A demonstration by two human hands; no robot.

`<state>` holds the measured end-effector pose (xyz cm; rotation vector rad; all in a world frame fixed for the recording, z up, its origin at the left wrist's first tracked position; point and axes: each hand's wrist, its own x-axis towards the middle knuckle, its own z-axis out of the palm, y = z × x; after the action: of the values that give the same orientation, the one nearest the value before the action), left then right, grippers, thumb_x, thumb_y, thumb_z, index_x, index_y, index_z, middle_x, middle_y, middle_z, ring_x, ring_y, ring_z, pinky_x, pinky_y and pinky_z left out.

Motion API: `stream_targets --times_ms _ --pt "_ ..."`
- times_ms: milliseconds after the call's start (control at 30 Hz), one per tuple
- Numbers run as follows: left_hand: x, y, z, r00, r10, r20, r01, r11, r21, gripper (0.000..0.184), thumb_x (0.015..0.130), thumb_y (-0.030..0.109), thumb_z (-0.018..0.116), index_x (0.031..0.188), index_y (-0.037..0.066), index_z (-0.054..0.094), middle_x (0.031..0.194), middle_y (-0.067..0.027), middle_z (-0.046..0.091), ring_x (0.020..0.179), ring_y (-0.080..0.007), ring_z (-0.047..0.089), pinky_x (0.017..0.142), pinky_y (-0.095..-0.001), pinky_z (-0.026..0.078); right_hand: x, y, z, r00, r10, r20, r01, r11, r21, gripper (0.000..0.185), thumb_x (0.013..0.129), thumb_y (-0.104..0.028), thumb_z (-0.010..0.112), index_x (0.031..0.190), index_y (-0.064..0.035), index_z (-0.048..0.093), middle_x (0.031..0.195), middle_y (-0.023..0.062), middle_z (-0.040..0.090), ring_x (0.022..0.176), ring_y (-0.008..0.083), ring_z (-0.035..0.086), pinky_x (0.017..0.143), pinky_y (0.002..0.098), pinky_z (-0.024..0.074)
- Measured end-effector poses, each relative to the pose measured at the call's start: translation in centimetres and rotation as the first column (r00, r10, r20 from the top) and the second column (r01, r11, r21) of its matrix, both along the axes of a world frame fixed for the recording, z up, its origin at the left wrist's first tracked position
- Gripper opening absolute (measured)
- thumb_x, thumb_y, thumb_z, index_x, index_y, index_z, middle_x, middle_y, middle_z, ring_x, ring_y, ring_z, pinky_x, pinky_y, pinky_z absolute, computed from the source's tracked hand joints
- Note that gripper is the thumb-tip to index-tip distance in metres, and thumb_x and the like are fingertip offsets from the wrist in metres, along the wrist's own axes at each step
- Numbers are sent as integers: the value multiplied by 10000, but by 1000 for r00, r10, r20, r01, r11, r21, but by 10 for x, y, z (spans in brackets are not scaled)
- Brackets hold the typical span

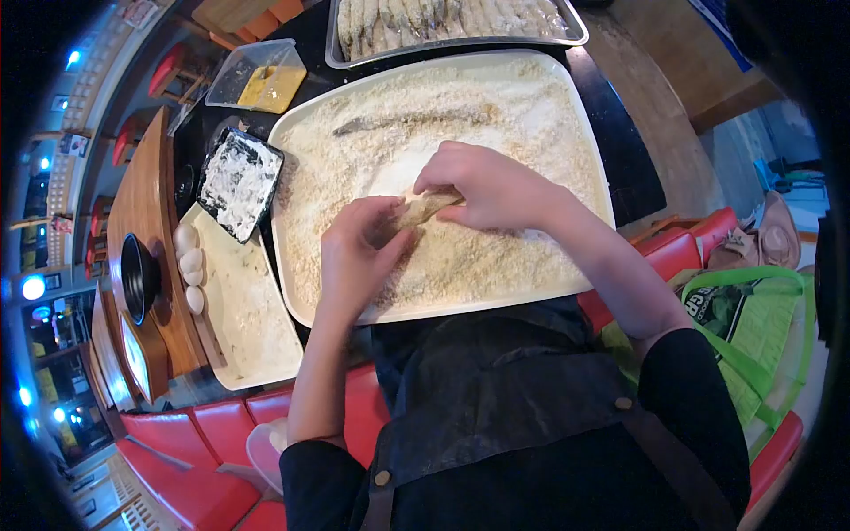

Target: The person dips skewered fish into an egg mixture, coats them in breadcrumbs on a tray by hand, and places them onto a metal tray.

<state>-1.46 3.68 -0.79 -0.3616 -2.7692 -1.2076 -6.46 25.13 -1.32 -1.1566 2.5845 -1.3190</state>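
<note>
Both my hands grip one crumb-coated fish low over a large white tray of breadcrumbs. My left hand has its thumb and fingers round the fish's left end. At the right end, my right hand pinches it between thumb and curled fingers. Another fish, coated in crumbs, lies in the upper part of the tray, touched by neither hand. Loose crumbs and white flour are spread around both fish.
Above the crumb tray, a metal tray holds rows of coated fish. To the left are a plastic container of yellow egg, a black tray of white flour, a cream tray, several eggs and a black bowl.
</note>
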Motion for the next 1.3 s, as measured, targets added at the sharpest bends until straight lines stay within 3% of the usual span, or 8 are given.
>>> stream_targets --times_ms 100,300,500,600,700,867,967,1300 --pt "2 -5 4 930 -30 366 -28 988 152 200 756 65 772 953 43 742 930 -121 695 856 -214 676 781 -309 535 -3 3 11 962 39 271 -65 994 87 300 693 -85 749 979 -32 679 830 120 624 902 295 604 792 358 496" --pt "-11 -11 10 982 -176 62 182 978 -107 202 783 55 763 981 19 738 932 -96 695 837 -164 673 752 -282 535 -6 0 1 995 90 34 -91 994 57 280 685 -90 757 949 -29 687 852 130 632 828 290 617 743 344 505" --pt "1 2 -6 963 -48 266 -10 978 210 187 787 22 762 973 11 738 902 -101 693 799 -147 677 735 -267 542 -2 -4 2 990 64 125 -77 992 102 222 713 -77 759 918 -30 689 835 128 624 824 295 617 741 356 507" --pt "-4 -1 5 952 -114 285 91 992 90 234 790 62 764 1015 10 722 957 -112 687 877 -192 676 795 -304 539 -3 0 2 998 42 56 -43 999 18 229 719 -79 760 933 -35 693 880 128 649 846 281 628 765 345 514" --pt "-19 -4 15 947 -315 -58 307 945 -116 347 785 99 767 1118 42 689 1050 -106 666 988 -258 644 889 -360 510 -18 9 1 981 -112 -161 79 976 -201 250 734 -84 758 974 -45 700 963 117 672 902 243 642 807 326 516" --pt "-22 26 5 640 -766 66 688 532 -494 711 930 589 427 1512 199 307 1565 -100 281 1447 -358 239 1165 -551 191 -27 33 -1 889 -405 -213 325 887 -329 233 838 -71 690 1070 -49 702 981 83 680 927 188 636 835 298 501" --pt "-52 21 -7 712 -702 -27 522 554 -648 678 947 543 437 1513 193 304 1572 -99 268 1451 -357 224 1168 -564 158 -31 44 -7 832 -520 -191 425 821 -382 216 828 -142 715 1028 -61 705 954 101 685 837 209 648 745 313 523" --pt "-34 31 -6 655 -755 44 668 550 -500 768 948 581 381 1524 92 245 1576 -143 247 1455 -358 218 1173 -537 160 -36 47 -7 791 -594 -146 498 765 -409 213 867 -7 600 1049 -44 704 953 70 695 833 151 632 758 263 496"
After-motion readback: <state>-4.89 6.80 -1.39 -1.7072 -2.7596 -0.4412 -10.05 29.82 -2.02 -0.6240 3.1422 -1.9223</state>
